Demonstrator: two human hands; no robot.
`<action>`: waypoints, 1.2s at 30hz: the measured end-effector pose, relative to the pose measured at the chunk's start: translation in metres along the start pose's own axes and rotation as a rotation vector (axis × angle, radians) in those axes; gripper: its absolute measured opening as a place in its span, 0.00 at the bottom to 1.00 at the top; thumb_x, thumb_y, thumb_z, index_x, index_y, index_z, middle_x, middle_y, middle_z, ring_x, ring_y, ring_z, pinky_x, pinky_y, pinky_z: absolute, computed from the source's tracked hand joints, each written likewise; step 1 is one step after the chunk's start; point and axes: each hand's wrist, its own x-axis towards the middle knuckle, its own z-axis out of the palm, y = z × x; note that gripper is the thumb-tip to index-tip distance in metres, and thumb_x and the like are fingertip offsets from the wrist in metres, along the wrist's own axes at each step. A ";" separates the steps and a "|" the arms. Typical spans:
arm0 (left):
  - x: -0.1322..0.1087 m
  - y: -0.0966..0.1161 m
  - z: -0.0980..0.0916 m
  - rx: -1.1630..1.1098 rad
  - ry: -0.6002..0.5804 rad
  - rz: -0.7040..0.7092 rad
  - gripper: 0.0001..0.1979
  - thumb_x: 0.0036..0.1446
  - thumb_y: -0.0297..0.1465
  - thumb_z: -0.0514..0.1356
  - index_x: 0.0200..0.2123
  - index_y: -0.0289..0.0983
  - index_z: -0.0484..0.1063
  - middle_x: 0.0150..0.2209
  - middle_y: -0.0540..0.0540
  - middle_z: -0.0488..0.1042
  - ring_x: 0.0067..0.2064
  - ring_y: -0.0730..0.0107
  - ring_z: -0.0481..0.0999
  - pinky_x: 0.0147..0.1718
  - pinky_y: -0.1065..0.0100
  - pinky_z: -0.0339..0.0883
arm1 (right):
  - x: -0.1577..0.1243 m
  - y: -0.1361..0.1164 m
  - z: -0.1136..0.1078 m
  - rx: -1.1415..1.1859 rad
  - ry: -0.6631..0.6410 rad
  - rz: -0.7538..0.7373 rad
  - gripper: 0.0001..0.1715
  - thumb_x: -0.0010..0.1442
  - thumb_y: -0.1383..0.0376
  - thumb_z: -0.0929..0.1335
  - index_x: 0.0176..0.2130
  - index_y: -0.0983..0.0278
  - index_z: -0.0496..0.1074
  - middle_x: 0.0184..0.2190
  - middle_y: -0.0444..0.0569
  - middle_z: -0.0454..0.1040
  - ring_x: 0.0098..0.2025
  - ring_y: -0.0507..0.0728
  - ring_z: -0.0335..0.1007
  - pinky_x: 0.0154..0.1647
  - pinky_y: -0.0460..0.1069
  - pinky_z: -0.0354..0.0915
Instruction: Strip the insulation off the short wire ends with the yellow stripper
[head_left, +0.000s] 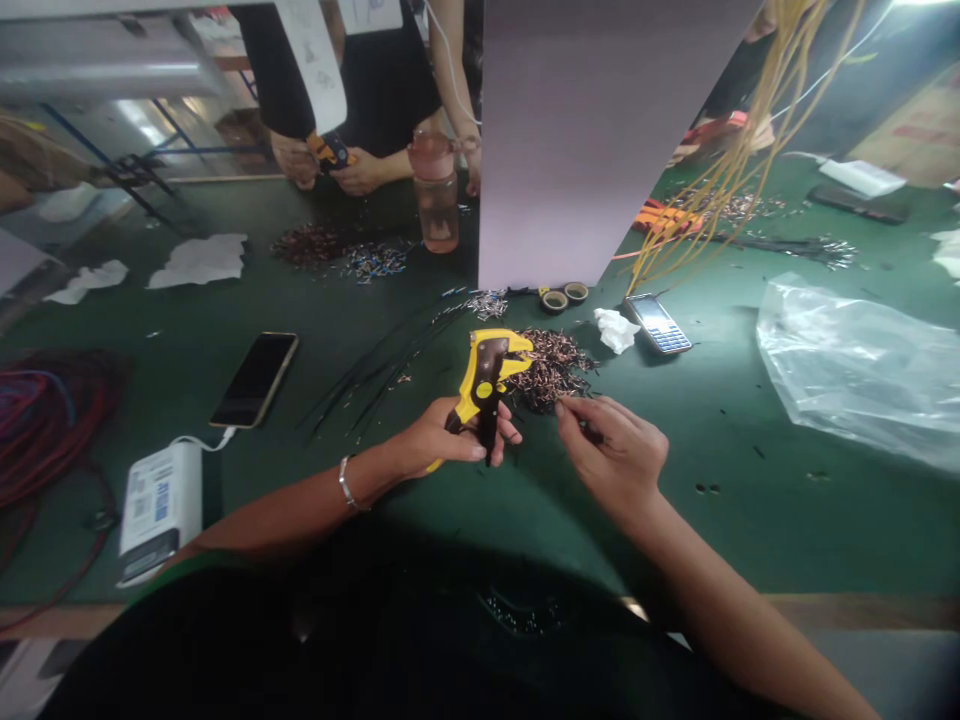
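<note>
My left hand [450, 438] is wrapped round the handles of a yellow and black wire stripper [486, 385], its jaws pointing up and to the right. Just behind and to the right of the tool lies a heap of short dark wire pieces with copper-coloured ends [555, 362]. At the near edge of that heap, my right hand [619, 445] is closed, thumb and forefinger pinched together. Whatever sits between those fingertips is too small to make out. Loose black wires [375, 385] lie to the left of the stripper, beside a small pile of pale terminals [487, 303].
A tall pale panel [555, 140] stands behind the heap, near two tape rolls [555, 301] and a keypad phone [658, 324]. Left are a smartphone [255, 378], a power bank [161, 510] and coiled red wire [45, 440]. A clear plastic bag [855, 370] lies right; a co-worker's hands [356, 172] hold a tool opposite.
</note>
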 end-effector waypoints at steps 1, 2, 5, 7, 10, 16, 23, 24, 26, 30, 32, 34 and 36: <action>0.000 0.000 0.001 0.007 -0.003 -0.005 0.24 0.44 0.26 0.69 0.47 0.32 0.73 0.45 0.35 0.81 0.36 0.61 0.80 0.37 0.60 0.71 | -0.001 -0.001 0.001 -0.011 -0.001 -0.012 0.11 0.62 0.66 0.68 0.32 0.59 0.81 0.24 0.48 0.80 0.22 0.53 0.72 0.26 0.49 0.70; -0.001 0.000 0.001 0.014 -0.005 -0.010 0.24 0.45 0.26 0.69 0.48 0.32 0.73 0.45 0.35 0.81 0.36 0.61 0.80 0.37 0.60 0.71 | -0.002 -0.002 0.001 -0.022 -0.004 -0.021 0.11 0.62 0.66 0.68 0.33 0.59 0.81 0.24 0.48 0.81 0.22 0.53 0.73 0.26 0.49 0.71; -0.003 0.000 0.002 0.032 -0.012 -0.025 0.25 0.46 0.27 0.70 0.49 0.32 0.73 0.45 0.35 0.80 0.37 0.62 0.80 0.38 0.60 0.71 | -0.004 -0.004 0.002 -0.051 0.001 -0.048 0.11 0.62 0.66 0.68 0.32 0.59 0.81 0.25 0.48 0.81 0.22 0.53 0.74 0.26 0.49 0.71; -0.004 0.000 0.003 0.047 -0.019 -0.024 0.25 0.46 0.27 0.70 0.49 0.33 0.73 0.45 0.36 0.80 0.37 0.63 0.80 0.38 0.61 0.71 | -0.005 -0.006 0.003 -0.066 0.002 -0.075 0.11 0.63 0.66 0.68 0.32 0.58 0.81 0.24 0.47 0.80 0.22 0.53 0.74 0.25 0.49 0.71; -0.005 0.000 0.004 0.095 -0.022 -0.018 0.23 0.48 0.27 0.69 0.49 0.32 0.73 0.44 0.36 0.80 0.37 0.64 0.79 0.37 0.62 0.70 | -0.007 -0.008 0.005 -0.082 0.001 -0.128 0.11 0.63 0.67 0.68 0.33 0.59 0.80 0.22 0.46 0.79 0.21 0.53 0.73 0.24 0.48 0.70; -0.007 0.000 0.008 0.136 -0.024 -0.024 0.20 0.50 0.28 0.69 0.47 0.33 0.72 0.42 0.40 0.78 0.38 0.65 0.78 0.40 0.61 0.71 | -0.011 -0.010 0.007 -0.078 0.012 -0.291 0.10 0.63 0.71 0.68 0.36 0.61 0.80 0.25 0.49 0.81 0.23 0.53 0.75 0.26 0.48 0.71; -0.007 -0.001 0.011 0.174 0.006 -0.010 0.16 0.52 0.27 0.68 0.44 0.34 0.71 0.36 0.46 0.75 0.36 0.69 0.77 0.41 0.63 0.72 | -0.013 -0.014 0.007 -0.107 -0.009 -0.374 0.10 0.63 0.73 0.68 0.37 0.62 0.78 0.22 0.47 0.79 0.22 0.53 0.73 0.26 0.49 0.70; -0.007 -0.001 0.010 0.192 0.006 -0.001 0.15 0.52 0.28 0.68 0.43 0.33 0.71 0.36 0.46 0.75 0.36 0.69 0.76 0.41 0.63 0.72 | -0.013 -0.015 0.007 -0.107 -0.001 -0.391 0.09 0.63 0.73 0.68 0.37 0.62 0.78 0.23 0.47 0.79 0.22 0.53 0.73 0.26 0.49 0.70; -0.006 -0.001 0.010 0.227 0.006 0.013 0.14 0.53 0.29 0.67 0.42 0.33 0.71 0.35 0.46 0.74 0.35 0.70 0.76 0.40 0.63 0.72 | -0.012 -0.016 0.007 -0.098 0.009 -0.413 0.09 0.63 0.74 0.68 0.37 0.64 0.77 0.22 0.48 0.78 0.22 0.53 0.72 0.25 0.49 0.69; -0.006 -0.002 0.010 0.288 0.025 0.028 0.13 0.54 0.29 0.66 0.42 0.33 0.71 0.34 0.47 0.73 0.35 0.70 0.75 0.40 0.64 0.72 | -0.012 -0.016 0.008 -0.077 0.018 -0.423 0.08 0.63 0.74 0.68 0.38 0.64 0.77 0.22 0.46 0.78 0.21 0.52 0.71 0.24 0.48 0.68; -0.007 -0.002 0.012 0.310 0.049 0.030 0.13 0.53 0.29 0.66 0.41 0.33 0.70 0.33 0.47 0.73 0.34 0.70 0.75 0.39 0.64 0.72 | -0.012 -0.016 0.008 -0.064 0.030 -0.437 0.07 0.63 0.75 0.69 0.38 0.66 0.76 0.22 0.47 0.77 0.21 0.52 0.71 0.24 0.48 0.68; -0.007 -0.001 0.013 0.335 0.071 0.033 0.12 0.53 0.29 0.66 0.40 0.33 0.70 0.33 0.48 0.73 0.33 0.71 0.74 0.38 0.64 0.72 | -0.012 -0.016 0.009 -0.059 0.033 -0.447 0.06 0.62 0.75 0.69 0.38 0.67 0.76 0.21 0.47 0.77 0.21 0.52 0.70 0.23 0.48 0.68; -0.007 0.000 0.015 0.375 0.099 0.039 0.11 0.52 0.29 0.65 0.39 0.33 0.70 0.31 0.49 0.72 0.32 0.72 0.74 0.37 0.65 0.72 | -0.012 -0.016 0.009 -0.063 0.030 -0.448 0.06 0.63 0.75 0.69 0.38 0.67 0.76 0.21 0.46 0.76 0.20 0.52 0.69 0.23 0.48 0.67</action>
